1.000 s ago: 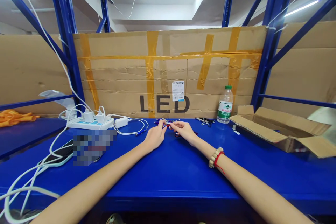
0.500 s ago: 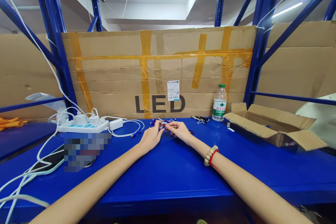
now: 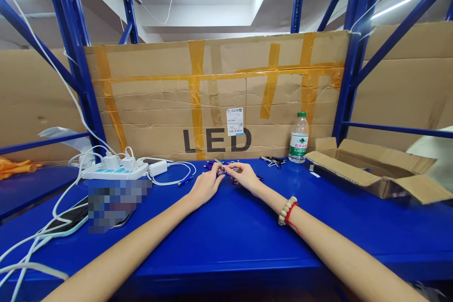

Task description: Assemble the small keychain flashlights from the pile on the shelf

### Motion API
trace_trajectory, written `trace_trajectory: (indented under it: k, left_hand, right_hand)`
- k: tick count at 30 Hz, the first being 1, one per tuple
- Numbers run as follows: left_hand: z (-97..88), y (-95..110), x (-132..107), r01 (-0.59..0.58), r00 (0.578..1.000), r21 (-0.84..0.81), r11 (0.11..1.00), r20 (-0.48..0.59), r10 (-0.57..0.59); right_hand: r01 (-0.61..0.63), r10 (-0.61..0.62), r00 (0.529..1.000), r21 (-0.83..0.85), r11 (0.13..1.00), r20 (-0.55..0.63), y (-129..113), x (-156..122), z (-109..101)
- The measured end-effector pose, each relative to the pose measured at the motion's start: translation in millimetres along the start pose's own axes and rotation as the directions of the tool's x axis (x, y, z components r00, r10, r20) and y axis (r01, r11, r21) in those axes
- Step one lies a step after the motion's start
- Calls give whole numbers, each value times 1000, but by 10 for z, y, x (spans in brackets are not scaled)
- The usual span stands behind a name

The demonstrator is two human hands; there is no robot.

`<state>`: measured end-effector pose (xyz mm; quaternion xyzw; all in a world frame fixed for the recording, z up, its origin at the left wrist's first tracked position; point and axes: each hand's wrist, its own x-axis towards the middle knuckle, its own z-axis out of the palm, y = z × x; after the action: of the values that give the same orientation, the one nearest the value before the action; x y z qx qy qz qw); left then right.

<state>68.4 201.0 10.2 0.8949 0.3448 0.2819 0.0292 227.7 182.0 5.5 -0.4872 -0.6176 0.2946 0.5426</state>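
My left hand and my right hand meet over the far middle of the blue tabletop. Both are closed, with thumbs and fingertips pinched around a small shiny, partly reddish thing. It is too small and too covered by fingers to name. Several slim blue objects that look like pens lie just behind and around the fingertips, partly hidden by them. Left of my left hand a single blue pen lies apart. A beaded bracelet and a red cord circle my right wrist.
A water bottle stands at the back right, with black pens and clips beside it. Farther right sits an open cardboard box. On the left are a power strip, white cables and a phone. A large cardboard sheet closes the back.
The view has shifted slightly. Both hands stay together at the same spot, and the small shiny thing between the fingertips shows a little more. Nothing has visibly been put down.
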Motion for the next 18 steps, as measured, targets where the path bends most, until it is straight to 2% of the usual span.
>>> trace_trajectory:
  k: [3,10,18]
  left_hand:
    - [-5,8,1,-8,1000,-15,1000,6,8]
    - [15,11,-1,-19,1000,-12,1000,-5,19]
    - [-1,-16,-23,-45,999,101,994,13,44]
  right_hand:
    - [15,-15,1000,37,999,-5,11,9,1]
    - [-1,1,1000,-1,1000,-27,-5,-20,2]
    - [-116,114,993,-77,990,-40,-74,-42,49]
